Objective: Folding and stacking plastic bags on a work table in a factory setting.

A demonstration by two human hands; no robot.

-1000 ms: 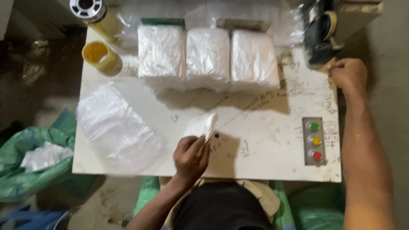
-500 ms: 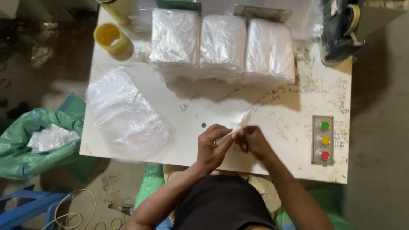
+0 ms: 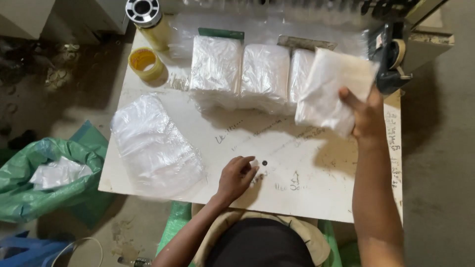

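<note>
White packet of folded cloth (image 3: 329,96) is pinched in the right hand (image 3: 367,116), lifted off the counter (image 3: 316,173); left hand (image 3: 237,175) rests there, fingers loose, grasping nothing.

A yellow tape roll (image 3: 144,63) and a spool (image 3: 143,11) sit at the upper left of the white worktop (image 3: 321,193), a tape dispenser (image 3: 393,57) at the upper right, and a green bag (image 3: 34,188) lies on the floor at lower left.

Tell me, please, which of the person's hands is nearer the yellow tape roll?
Left. The left hand rests on the table below-right of the yellow tape roll; the right hand is far across.
</note>
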